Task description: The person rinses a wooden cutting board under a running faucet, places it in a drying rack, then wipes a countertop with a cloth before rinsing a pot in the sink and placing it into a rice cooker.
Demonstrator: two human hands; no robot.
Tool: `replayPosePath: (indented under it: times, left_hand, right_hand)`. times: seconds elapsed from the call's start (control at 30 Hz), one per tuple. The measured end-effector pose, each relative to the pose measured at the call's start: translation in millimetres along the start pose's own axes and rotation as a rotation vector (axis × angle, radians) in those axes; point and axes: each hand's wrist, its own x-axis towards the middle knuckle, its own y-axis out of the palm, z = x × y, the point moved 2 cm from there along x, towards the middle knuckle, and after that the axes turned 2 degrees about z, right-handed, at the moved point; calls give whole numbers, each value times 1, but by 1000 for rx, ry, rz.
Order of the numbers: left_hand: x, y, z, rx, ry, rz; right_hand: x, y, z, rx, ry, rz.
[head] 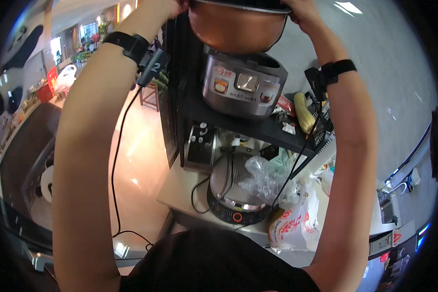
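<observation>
At the top edge of the view, a copper-coloured inner pot (237, 31) is held up by its rim between both hands. My left hand (173, 7) grips the rim on the left, partly cut off by the frame. On the right, my right hand (301, 12) holds the opposite side of the rim. Below the pot stands a silver-grey rice cooker (244, 87), its front bearing writing and pictures. The cooker rests on a black shelf (219, 113). What the pot contains is hidden.
A yellow-green gourd (304, 111) lies in a black basket (319, 135) right of the cooker. Underneath, a round electric griddle (230, 182) sits on the white counter (179, 186), with clear plastic bags (261, 179) over it. A printed white bag (295, 226) stands nearby. Black cables run from both wrists.
</observation>
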Motion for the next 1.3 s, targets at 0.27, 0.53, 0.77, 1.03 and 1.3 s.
replayPosePath:
  times: [0.27,0.53,0.77,1.03,1.3]
  left_hand:
    - [36,32,86,182,-71,49]
    - [63,48,123,356,-287,174]
    - [38,41,145,809,-376,170]
    - [45,43,158,1260,-271,287]
    - [28,43,140,1062,49,230]
  right_hand:
    - [31,-22,-102,-114,91,-2]
    - [18,-34,-158,-75,437,126]
    - [2,-26,-175,-418,440,238]
    - [7,-31,-198,-873,178,358]
    - [51,-24,-181,-425,305,-78]
